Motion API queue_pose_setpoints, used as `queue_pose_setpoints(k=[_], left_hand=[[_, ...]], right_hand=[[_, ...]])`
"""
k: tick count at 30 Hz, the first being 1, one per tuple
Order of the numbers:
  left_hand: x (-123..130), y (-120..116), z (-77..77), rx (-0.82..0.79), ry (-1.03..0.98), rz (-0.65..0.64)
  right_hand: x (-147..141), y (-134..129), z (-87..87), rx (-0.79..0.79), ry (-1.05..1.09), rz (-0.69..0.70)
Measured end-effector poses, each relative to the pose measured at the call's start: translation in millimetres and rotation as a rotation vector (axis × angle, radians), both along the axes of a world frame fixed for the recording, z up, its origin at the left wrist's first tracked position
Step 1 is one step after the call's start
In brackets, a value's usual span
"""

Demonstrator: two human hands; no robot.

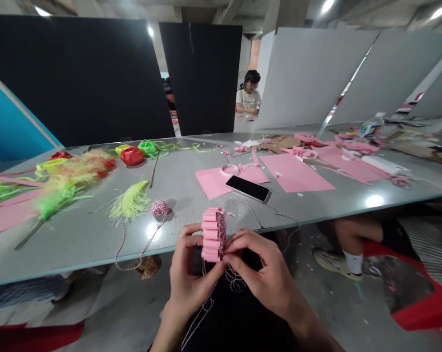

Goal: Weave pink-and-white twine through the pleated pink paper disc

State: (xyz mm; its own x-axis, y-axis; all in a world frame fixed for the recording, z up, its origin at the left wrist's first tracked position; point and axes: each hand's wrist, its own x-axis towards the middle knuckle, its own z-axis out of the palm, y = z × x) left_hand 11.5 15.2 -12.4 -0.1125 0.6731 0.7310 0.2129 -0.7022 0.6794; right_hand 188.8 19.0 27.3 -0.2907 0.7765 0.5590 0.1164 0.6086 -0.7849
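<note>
A ring-like piece of rolled pink paper tubes is held up in front of the table edge, with red-and-white string wound along its right side. My left hand grips it from the left, fingers behind and thumb at its lower edge. At the lower right of the piece, my right hand pinches at the string with thumb and forefinger. Loose loops of red-and-white string dangle below between the hands. A small ball of the same string lies on the table to the left.
On the grey table lie a smartphone, a tape roll, pink paper sheets, a green tassel, yarn balls and a fluffy stick. Another person sits beyond the dark panels; a leg shows at right.
</note>
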Motion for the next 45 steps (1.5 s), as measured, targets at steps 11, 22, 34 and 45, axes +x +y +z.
queue_pose_setpoints(k=[11, 22, 34, 45], left_hand=[[-12, 6, -9.2, -0.023, 0.044, -0.016], [-20, 13, -5.0, -0.029, -0.14, 0.042], [-21, 11, -5.1, -0.022, -0.122, 0.041], [-23, 10, -5.9, -0.041, -0.143, 0.034]], right_hand=[[41, 16, -12.0, 0.016, -0.237, -0.281], [205, 56, -75.6, -0.056, -0.497, -0.946], [104, 133, -68.7, -0.022, -0.661, -0.588], [116, 167, -80.1, -0.01, -0.597, -0.731]])
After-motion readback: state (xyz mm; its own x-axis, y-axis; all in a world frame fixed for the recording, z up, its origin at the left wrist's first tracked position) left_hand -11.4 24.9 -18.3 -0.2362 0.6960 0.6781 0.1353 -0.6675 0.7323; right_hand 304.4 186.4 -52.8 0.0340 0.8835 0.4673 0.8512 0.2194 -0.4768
